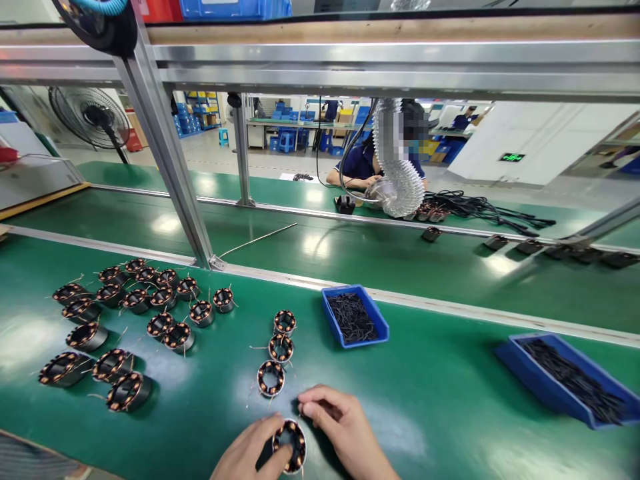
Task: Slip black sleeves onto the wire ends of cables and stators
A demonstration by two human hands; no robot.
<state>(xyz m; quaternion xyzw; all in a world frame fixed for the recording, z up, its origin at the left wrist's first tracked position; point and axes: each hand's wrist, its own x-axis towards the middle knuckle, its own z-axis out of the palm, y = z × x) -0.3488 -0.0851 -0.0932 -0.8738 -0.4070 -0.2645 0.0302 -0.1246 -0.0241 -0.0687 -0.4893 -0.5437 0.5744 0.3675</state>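
On the left of the green tabletop (pixel 430 417), a loose cluster of stator coils (pixel 140 300) is standing on end, well apart from the hands. Nearer the middle, the left hand (pixel 250 453) is closing its grip on a held coil (pixel 289 445), with the thumb lying against the ring and hiding part of it. The held coil is sitting between both hands, low in the view and just inside the bottom edge, which is cutting off both wrists. A row of three coils (pixel 278 350) is running upward just beyond it. The right hand (pixel 345 427) is curving over the held coil's upper rim, though its grip is hard to judge: the fingertips (pixel 305 410) may or may not be touching. Further right, a small blue tray (pixel 355 316) and a larger blue tray (pixel 565 380) are holding short black pieces, too small to make out. Beyond a conveyor, a co-worker (pixel 360 167) is sitting behind a silver duct (pixel 400 167).
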